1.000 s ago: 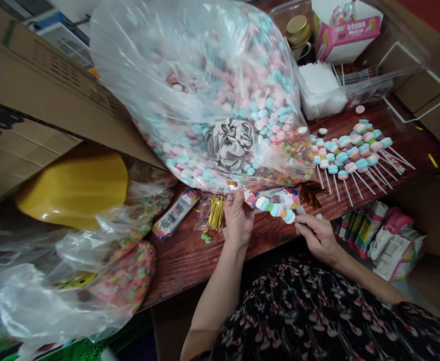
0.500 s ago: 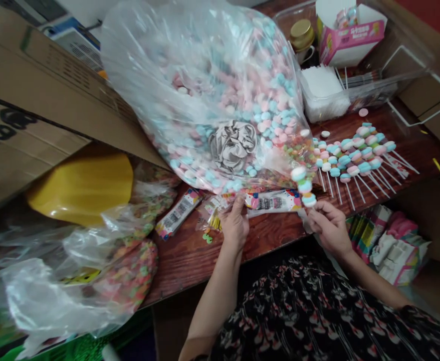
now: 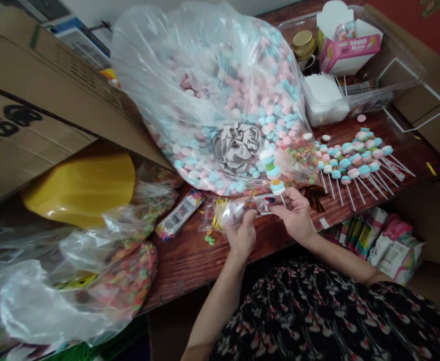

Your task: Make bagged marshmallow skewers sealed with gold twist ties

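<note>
My right hand point(image 3: 293, 213) pinches the white stick of a candy skewer point(image 3: 272, 173), which stands upright with pastel pink, blue and white candies. My left hand point(image 3: 240, 230) grips a crumpled clear plastic wrapper point(image 3: 235, 210) with a printed strip point(image 3: 267, 203) running toward my right hand. Both hands are close together above the wooden table point(image 3: 178, 265). Behind them rests a big clear bag of pastel candies point(image 3: 212, 100), its neck twisted in a grey knot point(image 3: 237, 148). Several finished skewers point(image 3: 351, 165) lie fanned out to the right.
Gold twist ties point(image 3: 218, 213) and a barcoded packet point(image 3: 180, 215) lie left of my hands. Cardboard boxes point(image 3: 35, 100), a yellow sheet point(image 3: 80, 188) and bags of colourful candy point(image 3: 126, 281) crowd the left. A pink box point(image 3: 346, 45) and gold-lidded jar point(image 3: 303, 45) stand at the back.
My right hand has moved left, bringing the upright skewer next to my left hand. The printed wrapper has been drawn in between my hands, and the view has shifted slightly.
</note>
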A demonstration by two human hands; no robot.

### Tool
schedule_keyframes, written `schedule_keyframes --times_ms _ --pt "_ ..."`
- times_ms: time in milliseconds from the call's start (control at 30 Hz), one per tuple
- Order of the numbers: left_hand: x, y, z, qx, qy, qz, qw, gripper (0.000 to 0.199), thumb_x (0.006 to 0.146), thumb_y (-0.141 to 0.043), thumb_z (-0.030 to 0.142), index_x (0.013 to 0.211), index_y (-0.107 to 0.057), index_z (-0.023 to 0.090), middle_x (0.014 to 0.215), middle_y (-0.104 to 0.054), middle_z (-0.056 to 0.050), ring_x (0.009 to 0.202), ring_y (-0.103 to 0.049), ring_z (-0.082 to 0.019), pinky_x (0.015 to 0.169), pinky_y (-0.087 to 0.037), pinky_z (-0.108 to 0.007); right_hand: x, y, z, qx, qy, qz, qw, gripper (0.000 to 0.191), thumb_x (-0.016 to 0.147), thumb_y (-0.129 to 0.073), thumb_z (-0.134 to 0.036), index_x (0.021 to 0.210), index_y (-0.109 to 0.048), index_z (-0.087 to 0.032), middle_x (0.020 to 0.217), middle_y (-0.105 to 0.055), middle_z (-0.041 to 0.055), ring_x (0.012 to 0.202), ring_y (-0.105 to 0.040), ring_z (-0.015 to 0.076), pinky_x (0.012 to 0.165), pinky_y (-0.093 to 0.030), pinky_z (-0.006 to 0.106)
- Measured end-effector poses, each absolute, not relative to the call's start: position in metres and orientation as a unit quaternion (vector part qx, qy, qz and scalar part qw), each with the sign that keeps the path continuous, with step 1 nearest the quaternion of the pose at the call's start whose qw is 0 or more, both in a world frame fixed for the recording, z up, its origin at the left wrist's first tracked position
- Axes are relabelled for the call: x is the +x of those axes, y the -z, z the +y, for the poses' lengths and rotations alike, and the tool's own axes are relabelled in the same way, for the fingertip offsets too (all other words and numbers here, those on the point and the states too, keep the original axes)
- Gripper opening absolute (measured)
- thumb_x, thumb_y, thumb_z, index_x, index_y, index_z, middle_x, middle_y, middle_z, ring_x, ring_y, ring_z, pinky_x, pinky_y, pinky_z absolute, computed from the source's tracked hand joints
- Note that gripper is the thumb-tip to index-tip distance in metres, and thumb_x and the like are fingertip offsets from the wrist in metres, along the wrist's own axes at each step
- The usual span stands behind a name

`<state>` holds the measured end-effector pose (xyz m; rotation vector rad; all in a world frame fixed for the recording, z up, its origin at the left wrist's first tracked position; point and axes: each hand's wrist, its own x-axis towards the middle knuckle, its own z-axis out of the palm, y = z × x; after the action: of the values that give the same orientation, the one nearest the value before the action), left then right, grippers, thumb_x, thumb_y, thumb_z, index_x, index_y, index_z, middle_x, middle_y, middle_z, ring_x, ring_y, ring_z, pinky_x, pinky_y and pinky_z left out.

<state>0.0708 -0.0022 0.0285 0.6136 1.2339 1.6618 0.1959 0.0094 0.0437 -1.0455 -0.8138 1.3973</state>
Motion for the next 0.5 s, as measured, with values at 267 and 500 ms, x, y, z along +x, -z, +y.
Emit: schedule_keyframes --times_ms 267,500 --pt "0.064 -0.036 0.012 0.106 -0.678 0.423 0.591 0.03 0.063 -0.087 0.034 0.077 -0.066 0.018 0.066 -0.065 0.003 0.052 -0.054 -0.007 0.047 -0.042 -0.019 0.193 -0.029 0.01 -0.409 -0.613 -0.281 0.615 0.027 0.064 -0.075 -0.021 0.074 -0.049 -0.021 0.063 -0.049 -0.0088 0.048 -0.035 0.0047 0.047 -0.03 0.02" --pt "0.068 -0.026 0.009 0.15 -0.694 0.447 0.544 0.033 0.057 -0.09 0.03 0.072 -0.064 0.018 0.065 -0.064 0.004 0.056 -0.057 -0.008 0.05 -0.045 -0.019 0.198 -0.025 0.012 -0.429 -0.613 -0.311 0.587 0.029 0.068 -0.078 -0.029 0.079 -0.052 -0.021 0.066 -0.052 -0.0076 0.048 -0.036 0.004 0.043 -0.027 0.018"
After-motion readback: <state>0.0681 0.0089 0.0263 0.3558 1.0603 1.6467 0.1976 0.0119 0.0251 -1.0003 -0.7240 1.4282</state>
